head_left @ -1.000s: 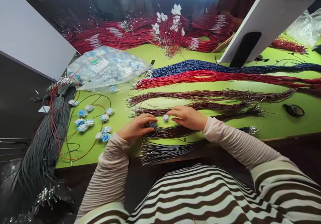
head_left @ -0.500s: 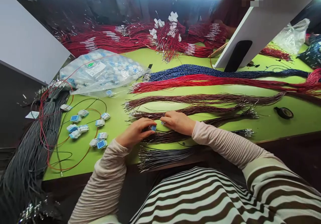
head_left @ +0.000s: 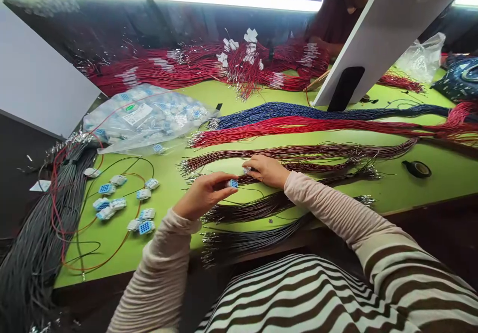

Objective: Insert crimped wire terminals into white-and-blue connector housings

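Note:
My left hand [head_left: 201, 193] pinches a blue-and-white plastic connector housing [head_left: 233, 183] between thumb and fingers, its holed blue face turned to the right. Just beyond it, my right hand [head_left: 267, 170] is closed on a small white-and-blue piece [head_left: 247, 170] that looks like another connector, mostly covered by the fingertips. Both hands are above bundles of brown wires [head_left: 257, 207] with metal terminals at their ends. Left of my left hand, several connector housings [head_left: 147, 227] lie in small groups, with thin red and black wires around them.
A clear bag of connectors [head_left: 149, 119] lies at the back left. Red wires [head_left: 261, 124], blue wires [head_left: 276, 109] and grey wires [head_left: 254, 238] stretch across the green table [head_left: 396, 188]. Black tape [head_left: 417, 169] lies at right. A white post [head_left: 358, 49] rises behind; grey cables [head_left: 48, 213] hang over the left edge.
The camera view has tilted up, showing more of the lamp. My right hand has moved up and a little away from my left hand. Both hands keep their pinch.

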Demonstrator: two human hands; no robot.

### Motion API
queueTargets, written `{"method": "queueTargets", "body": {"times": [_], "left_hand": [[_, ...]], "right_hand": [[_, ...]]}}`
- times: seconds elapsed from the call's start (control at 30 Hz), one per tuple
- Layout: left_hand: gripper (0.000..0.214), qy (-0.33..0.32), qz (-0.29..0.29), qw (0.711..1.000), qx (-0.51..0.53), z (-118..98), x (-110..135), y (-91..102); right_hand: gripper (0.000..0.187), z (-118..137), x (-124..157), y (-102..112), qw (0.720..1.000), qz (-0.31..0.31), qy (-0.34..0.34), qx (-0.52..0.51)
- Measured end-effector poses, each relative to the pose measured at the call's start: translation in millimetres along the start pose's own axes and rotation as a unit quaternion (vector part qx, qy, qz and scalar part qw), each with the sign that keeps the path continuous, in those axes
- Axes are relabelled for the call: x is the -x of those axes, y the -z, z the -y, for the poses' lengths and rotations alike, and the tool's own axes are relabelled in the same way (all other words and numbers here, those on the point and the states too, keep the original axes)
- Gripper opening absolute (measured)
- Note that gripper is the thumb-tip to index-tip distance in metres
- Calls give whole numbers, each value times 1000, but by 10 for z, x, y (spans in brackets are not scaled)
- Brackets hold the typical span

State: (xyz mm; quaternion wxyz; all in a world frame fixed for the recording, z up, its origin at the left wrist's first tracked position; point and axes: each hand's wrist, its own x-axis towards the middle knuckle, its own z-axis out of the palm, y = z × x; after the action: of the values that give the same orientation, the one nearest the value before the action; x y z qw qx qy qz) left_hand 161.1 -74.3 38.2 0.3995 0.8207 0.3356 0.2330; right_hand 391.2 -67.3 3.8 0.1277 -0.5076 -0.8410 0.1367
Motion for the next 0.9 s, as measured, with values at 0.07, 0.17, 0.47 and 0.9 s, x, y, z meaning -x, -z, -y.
{"method": "queueTargets", "body": {"times": [0.07, 0.17, 0.47, 0.9], "left_hand": [[31, 14, -2, 1000, 18, 60, -14, -58], [30, 22, 0, 1000, 8, 195, 3, -80], [27, -7, 0, 1000, -30, 321, 15, -6], [27, -13, 2, 999, -53, 318, -4, -32]], "right_hand": [[37, -17, 11, 21, 1000, -7, 14, -8], [38, -167, 30, 133, 998, -49, -20, 29], [29, -565, 113, 429, 964, -38, -74, 253], [25, -429, 21, 602, 990, 10, -45, 137]]}}
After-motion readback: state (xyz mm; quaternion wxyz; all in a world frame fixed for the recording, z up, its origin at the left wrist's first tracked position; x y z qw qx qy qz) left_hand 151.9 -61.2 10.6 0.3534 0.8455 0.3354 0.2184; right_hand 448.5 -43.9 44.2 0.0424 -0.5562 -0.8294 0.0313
